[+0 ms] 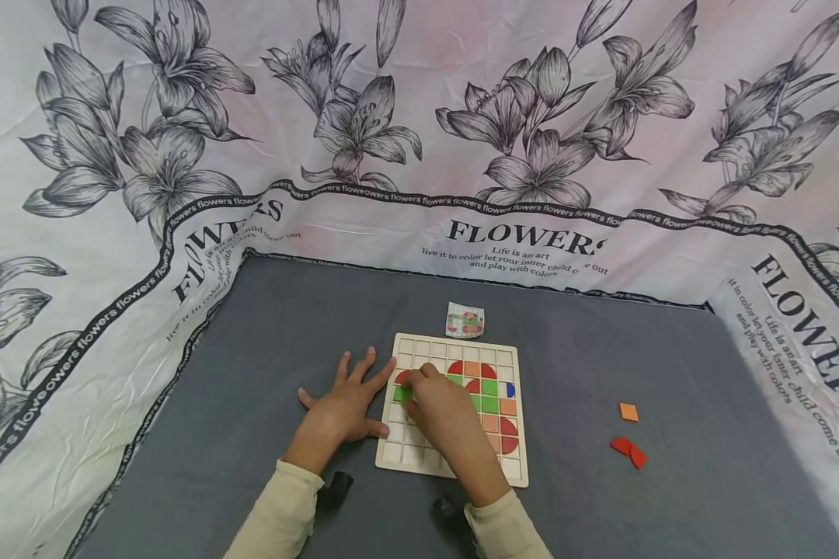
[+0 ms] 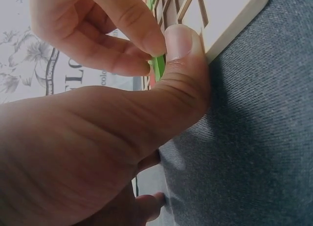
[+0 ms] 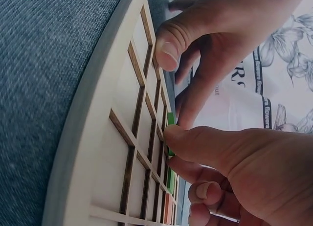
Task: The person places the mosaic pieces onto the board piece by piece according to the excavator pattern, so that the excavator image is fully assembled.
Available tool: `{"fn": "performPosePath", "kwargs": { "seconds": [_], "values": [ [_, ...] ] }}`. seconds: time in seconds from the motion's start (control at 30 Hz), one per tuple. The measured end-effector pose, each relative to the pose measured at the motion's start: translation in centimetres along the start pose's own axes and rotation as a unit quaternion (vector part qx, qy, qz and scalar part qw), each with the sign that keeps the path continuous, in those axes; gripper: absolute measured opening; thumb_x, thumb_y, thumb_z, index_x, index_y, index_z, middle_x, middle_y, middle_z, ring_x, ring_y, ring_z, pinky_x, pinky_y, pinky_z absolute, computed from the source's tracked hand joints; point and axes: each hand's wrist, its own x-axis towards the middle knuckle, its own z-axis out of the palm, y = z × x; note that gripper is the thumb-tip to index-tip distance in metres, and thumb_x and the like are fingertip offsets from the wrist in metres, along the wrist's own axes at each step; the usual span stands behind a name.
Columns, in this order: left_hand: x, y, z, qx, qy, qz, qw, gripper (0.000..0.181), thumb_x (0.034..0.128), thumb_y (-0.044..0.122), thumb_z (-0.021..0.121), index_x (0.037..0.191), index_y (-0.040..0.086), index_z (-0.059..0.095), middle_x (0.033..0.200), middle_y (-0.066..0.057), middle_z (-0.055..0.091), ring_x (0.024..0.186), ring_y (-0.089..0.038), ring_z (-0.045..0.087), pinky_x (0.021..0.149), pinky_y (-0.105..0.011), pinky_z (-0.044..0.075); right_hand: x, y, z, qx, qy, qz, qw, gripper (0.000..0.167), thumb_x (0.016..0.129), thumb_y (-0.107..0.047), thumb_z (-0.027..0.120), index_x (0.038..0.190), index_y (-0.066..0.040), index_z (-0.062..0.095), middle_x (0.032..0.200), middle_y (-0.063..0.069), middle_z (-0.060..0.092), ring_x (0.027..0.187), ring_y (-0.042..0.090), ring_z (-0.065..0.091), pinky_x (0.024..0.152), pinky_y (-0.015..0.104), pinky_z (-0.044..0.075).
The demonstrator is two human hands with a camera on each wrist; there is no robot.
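Observation:
A wooden grid board (image 1: 409, 458) lies on the grey cloth, partly filled with green, red, orange and blue pieces. My left hand (image 1: 342, 411) spreads its fingers at the board's left side, its thumb touching the edge. Over the left half of the grid, my right hand (image 1: 440, 404) pinches a green tile (image 2: 159, 68) between thumb and index finger, low against the board. That hand covers part of the middle cells. Beside it, a green tile (image 1: 489, 404) and a red quarter-round piece (image 1: 509, 445) sit in cells on the right.
Behind the board lies a small pattern card (image 1: 464, 320). Off to the right are a loose orange square (image 1: 628, 411) and two red curved pieces (image 1: 621, 445) touching each other. A flower-printed cloth (image 1: 517, 248) borders the grey surface at the back and sides.

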Motion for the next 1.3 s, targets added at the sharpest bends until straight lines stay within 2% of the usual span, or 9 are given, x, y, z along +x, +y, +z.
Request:
{"fn": "performPosePath", "kwargs": {
  "seconds": [0.63,0.97,1.3],
  "values": [
    [0.02,-0.1,0.09,-0.003,0.003,-0.003,1.0,0.107,0.0811,0.039,0.091,0.169,0.036,0.029,0.178,-0.001,0.014,0.164,-0.039,-0.001,0.098,-0.098,0.01,0.16,-0.21,0.47,-0.009,0.012,-0.009,0.9999,0.025,0.089,-0.018,0.089,0.111,-0.009,0.081,0.101,0.005,0.067,0.076,0.012,0.068,0.063,0.027,0.059],
    [0.07,-0.05,0.09,-0.002,0.007,-0.004,1.0,0.108,0.0807,0.039,0.091,0.169,0.037,0.029,0.178,-0.001,0.014,0.164,-0.039,0.0,0.099,-0.098,0.009,0.23,-0.28,0.45,0.003,0.02,-0.006,0.9998,0.024,0.09,-0.017,0.088,0.111,-0.01,0.08,0.1,0.004,0.067,0.074,0.012,0.067,0.062,0.026,0.058],
    [0.05,-0.03,0.05,-0.003,0.006,-0.003,1.0,0.107,0.0813,0.039,0.091,0.169,0.037,0.029,0.178,-0.001,0.014,0.164,-0.039,-0.001,0.098,-0.098,0.009,0.29,-0.41,0.56,0.004,0.029,-0.004,0.9996,0.024,0.089,-0.017,0.088,0.11,-0.01,0.08,0.1,0.004,0.068,0.076,0.014,0.07,0.063,0.028,0.059]
  ]
}}
